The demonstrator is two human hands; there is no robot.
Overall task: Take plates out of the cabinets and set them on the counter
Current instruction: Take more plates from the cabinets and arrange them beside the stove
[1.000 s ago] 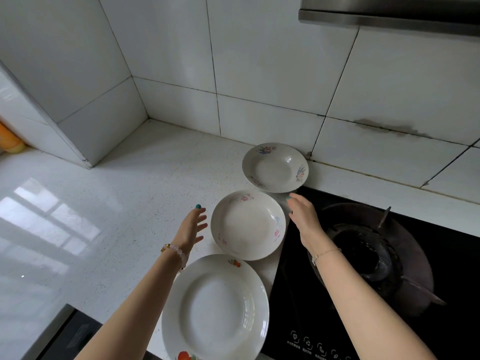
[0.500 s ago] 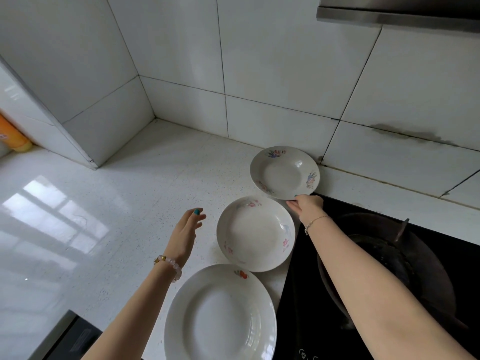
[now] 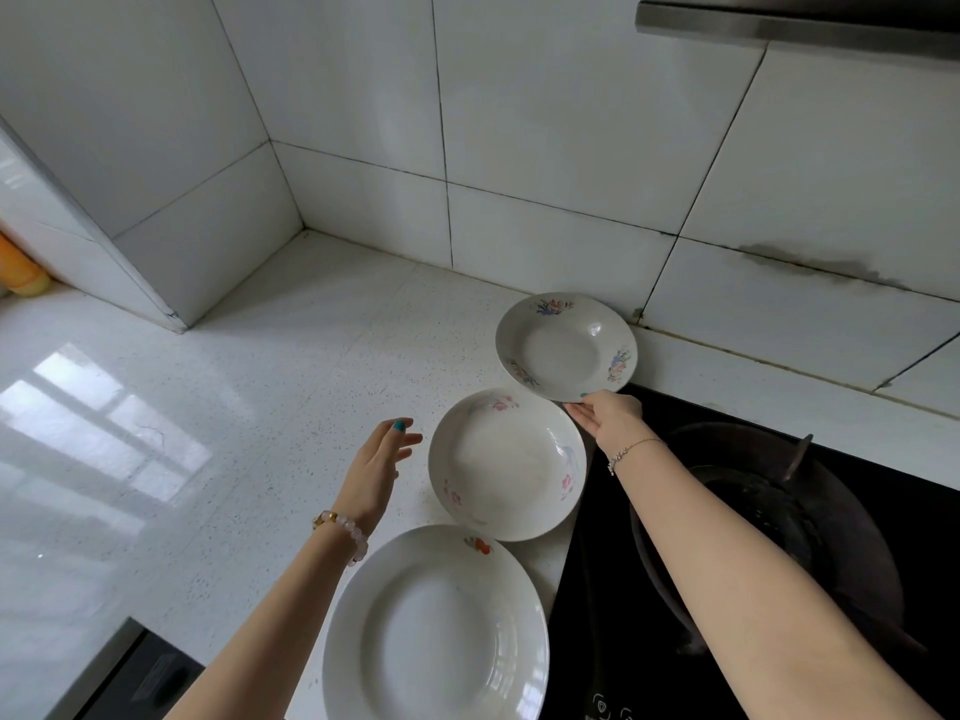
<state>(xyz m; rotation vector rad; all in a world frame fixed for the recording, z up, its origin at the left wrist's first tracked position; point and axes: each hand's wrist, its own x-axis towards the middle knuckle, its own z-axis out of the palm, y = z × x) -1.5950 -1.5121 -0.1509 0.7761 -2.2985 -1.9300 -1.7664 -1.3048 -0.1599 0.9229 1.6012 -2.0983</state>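
Three white floral plates in a row, face-up.

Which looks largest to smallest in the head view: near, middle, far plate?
1. near plate: largest by far, but nearest the camera.
2. middle plate.
3. far plate: looks slightly smaller, but it is farther back, so these two may match.

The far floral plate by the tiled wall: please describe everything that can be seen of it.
The round white plate, ceramic by its look, is deep, with three flower prints on its rim. It is empty, facing up, at the back of the speckled white counter, near the tiled wall. The right hand pinches its near rim.
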